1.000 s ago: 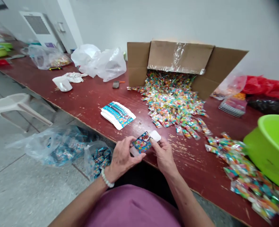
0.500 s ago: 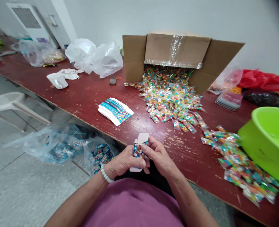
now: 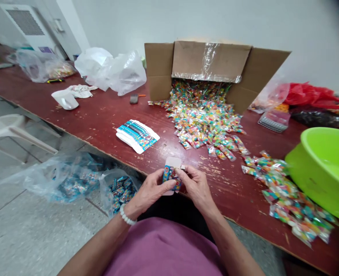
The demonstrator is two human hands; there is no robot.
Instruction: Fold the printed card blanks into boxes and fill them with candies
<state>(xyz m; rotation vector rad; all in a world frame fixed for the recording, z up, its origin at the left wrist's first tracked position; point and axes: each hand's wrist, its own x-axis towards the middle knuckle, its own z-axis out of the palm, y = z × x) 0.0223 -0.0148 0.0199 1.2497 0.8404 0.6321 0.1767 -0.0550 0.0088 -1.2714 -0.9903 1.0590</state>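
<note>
The person beside me has a little carton (image 3: 172, 175) at the front edge of the red table (image 3: 100, 124); it is blue with bright print, white flaps (image 3: 173, 161) sticking out at top and bottom; the left hand (image 3: 152, 189) clasps its side, the right hand (image 3: 197, 186) grips its upper right; scuffed tabletop runs from there towards the heap of wrapped candies (image 3: 204, 120), flat cartons (image 3: 137, 136) lying stacked leftward.

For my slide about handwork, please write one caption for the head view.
Left hand and right hand hold a small printed box, near colourful packets spilled from an open cardboard carton.
</note>
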